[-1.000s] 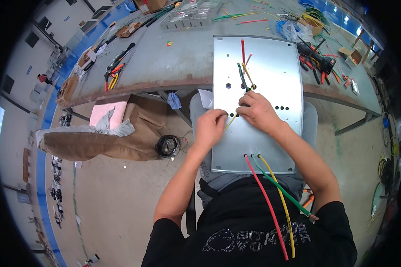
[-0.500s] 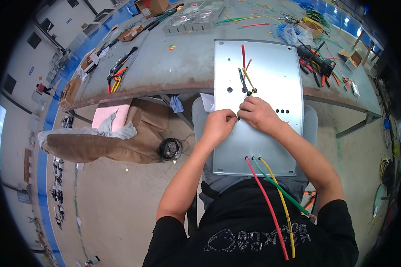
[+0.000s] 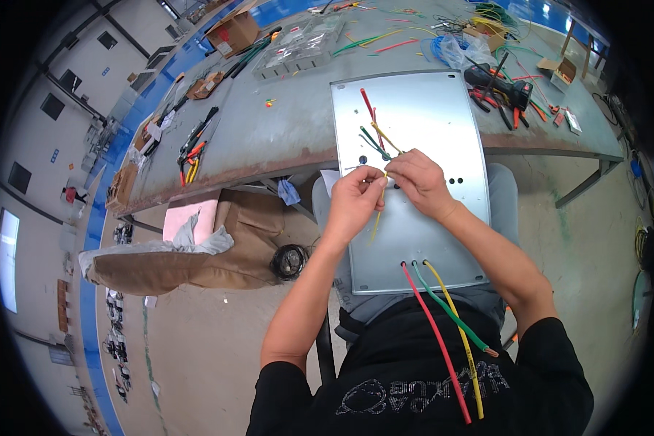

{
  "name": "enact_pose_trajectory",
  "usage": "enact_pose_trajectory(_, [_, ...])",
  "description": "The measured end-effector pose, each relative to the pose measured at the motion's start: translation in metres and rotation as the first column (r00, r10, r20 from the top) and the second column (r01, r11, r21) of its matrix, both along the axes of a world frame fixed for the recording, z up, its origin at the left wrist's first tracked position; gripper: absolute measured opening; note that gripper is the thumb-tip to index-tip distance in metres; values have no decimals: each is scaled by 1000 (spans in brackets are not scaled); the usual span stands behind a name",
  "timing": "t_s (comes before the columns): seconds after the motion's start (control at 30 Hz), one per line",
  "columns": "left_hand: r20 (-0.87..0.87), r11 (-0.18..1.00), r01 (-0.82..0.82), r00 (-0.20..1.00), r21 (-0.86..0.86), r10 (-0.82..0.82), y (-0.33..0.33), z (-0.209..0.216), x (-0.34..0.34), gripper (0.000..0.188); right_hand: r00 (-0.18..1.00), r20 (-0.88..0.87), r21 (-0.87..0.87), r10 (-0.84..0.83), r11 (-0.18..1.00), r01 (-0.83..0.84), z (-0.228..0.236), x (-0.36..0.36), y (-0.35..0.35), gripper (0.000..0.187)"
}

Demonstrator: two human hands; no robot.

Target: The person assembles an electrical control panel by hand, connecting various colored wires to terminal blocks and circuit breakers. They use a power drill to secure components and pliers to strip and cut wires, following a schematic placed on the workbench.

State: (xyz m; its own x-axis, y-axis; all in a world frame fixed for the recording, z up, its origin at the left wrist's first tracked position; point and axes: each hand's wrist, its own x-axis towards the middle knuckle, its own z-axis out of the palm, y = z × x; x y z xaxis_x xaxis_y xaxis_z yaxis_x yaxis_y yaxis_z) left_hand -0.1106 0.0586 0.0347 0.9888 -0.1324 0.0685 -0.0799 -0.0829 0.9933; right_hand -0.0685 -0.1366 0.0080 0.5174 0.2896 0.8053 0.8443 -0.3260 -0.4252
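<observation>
A light-grey metal panel rests on my lap, its far end over the table. Red, green and yellow wires come through holes in its upper part. My left hand, closed, pinches a thin yellow wire whose end hangs down over the panel. Just beside it, my right hand is closed with its fingertips on the upper part of that wire, by the hole; the exact grip is partly hidden. At the panel's near end, a thick red wire, a green wire and a yellow wire run toward me.
On the grey table lie cutting pliers, a clear parts box, a black power tool, loose wires and cardboard boxes. Left of me stand a brown covered seat and a black cable coil on the floor.
Both hands have lifted a little off the panel. A length of thin yellow wire now shows hanging below my fingers. The view has shifted slightly.
</observation>
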Motion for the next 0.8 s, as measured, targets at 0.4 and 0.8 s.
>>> enact_pose_trajectory(0.4, [397, 977, -181, 909, 109, 124, -23, -8, 18, 14, 983, -161, 247, -88, 961, 127, 3, 5, 7, 12])
enact_pose_trajectory(0.8, [373, 974, -192, 918, 124, 134, -7, -37, 2, 15, 997, -70, 37, -40, 998, 42, 0, -4, 2, 17])
